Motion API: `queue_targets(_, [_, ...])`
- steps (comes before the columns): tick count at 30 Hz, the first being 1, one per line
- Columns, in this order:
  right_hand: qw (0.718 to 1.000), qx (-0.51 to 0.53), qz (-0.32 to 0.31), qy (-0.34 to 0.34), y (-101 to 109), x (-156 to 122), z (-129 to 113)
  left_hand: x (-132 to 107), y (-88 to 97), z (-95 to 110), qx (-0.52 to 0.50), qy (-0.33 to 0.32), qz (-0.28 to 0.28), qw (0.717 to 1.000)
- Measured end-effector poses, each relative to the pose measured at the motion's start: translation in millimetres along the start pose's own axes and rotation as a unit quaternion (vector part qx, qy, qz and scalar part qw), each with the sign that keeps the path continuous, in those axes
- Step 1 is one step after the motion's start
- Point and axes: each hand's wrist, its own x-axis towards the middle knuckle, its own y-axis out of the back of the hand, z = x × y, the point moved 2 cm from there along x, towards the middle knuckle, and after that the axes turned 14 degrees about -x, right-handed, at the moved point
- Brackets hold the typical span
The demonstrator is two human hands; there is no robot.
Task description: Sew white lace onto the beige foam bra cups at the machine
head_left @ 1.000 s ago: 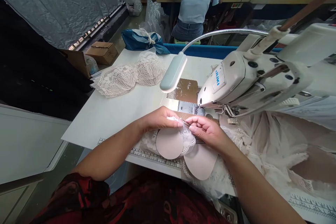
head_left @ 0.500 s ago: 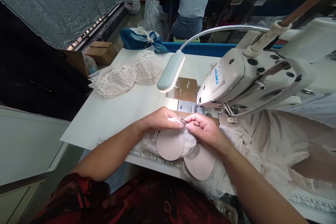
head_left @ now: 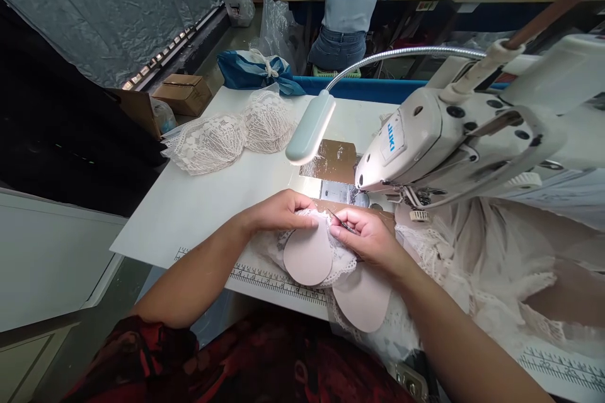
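My left hand (head_left: 286, 211) pinches the top of a white lace bra piece (head_left: 343, 258) between thumb and fingers. A smooth pale pink pad (head_left: 308, 258) lies on the lace below that hand, and a second pink pad (head_left: 363, 299) hangs over the table's front edge. My right hand (head_left: 366, 233) is closed round small dark thread snips (head_left: 345, 225), their thin tips pointing up and left beside the lace edge. Both hands are just in front of the sewing machine's needle area, and the fabric hides part of the fingers.
A sewing machine (head_left: 406, 138) stands at the right, with a lamp (head_left: 309, 129) on a bent metal neck. Finished-looking lace cups (head_left: 208, 145) lie at the left. More pale fabric (head_left: 472, 258) is heaped at the right. A person (head_left: 354, 0) sits beyond the table.
The snips have drawn back slightly from the left fingertips and turned, with their tips now up and left. My left hand has shifted slightly left, still pinching the lace.
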Motion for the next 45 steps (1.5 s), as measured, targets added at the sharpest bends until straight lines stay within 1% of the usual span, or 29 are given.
queue_targets(3, [1.000,-0.008,0.013,0.012,-1,0,-2,3,-5.1,-2,-0.034,0.005,-0.006,0.999])
queue_targets(6, [0.999,0.029,0.017,-0.010,1,0,2,6,-10.0,-4,-0.060,0.020,-0.009,0.998])
queue_targets(8, [0.998,0.062,0.017,-0.027,3,-1,5,6,-11.1,-5,-0.076,0.022,-0.002,0.997])
queue_targets(10, [0.997,0.073,0.011,-0.028,5,-2,8,7,-10.6,-5,-0.089,0.019,0.015,0.996])
queue_targets(14, [0.999,0.043,-0.006,-0.005,10,-4,9,7,-8.5,-6,-0.090,0.012,0.057,0.994])
queue_targets(17, [1.000,0.020,-0.010,0.008,9,-4,5,8,-9.2,-8,-0.090,0.014,0.062,0.994])
queue_targets(23, [0.998,-0.030,0.013,0.047,4,-2,-8,10,-14.0,-10,-0.096,0.023,0.021,0.995])
queue_targets(27, [0.997,-0.047,0.031,0.054,3,-2,-10,10,-16.2,-9,-0.095,0.017,-0.001,0.995])
queue_targets(32, [0.998,-0.032,0.027,0.049,3,-2,-6,11,-16.3,-8,-0.088,0.018,-0.004,0.996])
queue_targets(35, [0.999,-0.015,0.016,0.043,2,-2,-8,12,-16.2,-7,-0.077,0.015,-0.009,0.997])
queue_targets(39, [0.998,-0.036,0.027,0.040,4,-2,-13,11,-16.0,-7,-0.074,0.012,-0.020,0.997])
queue_targets(41, [0.998,-0.041,0.029,0.037,5,-2,-11,10,-16.0,-8,-0.077,0.016,-0.025,0.997])
queue_targets(43, [0.999,-0.009,0.024,0.019,4,-1,-7,11,-16.4,-9,-0.088,0.021,-0.027,0.996])
queue_targets(45, [0.998,0.056,0.014,-0.009,2,0,-1,12,-16.8,-10,-0.101,0.015,-0.025,0.994])
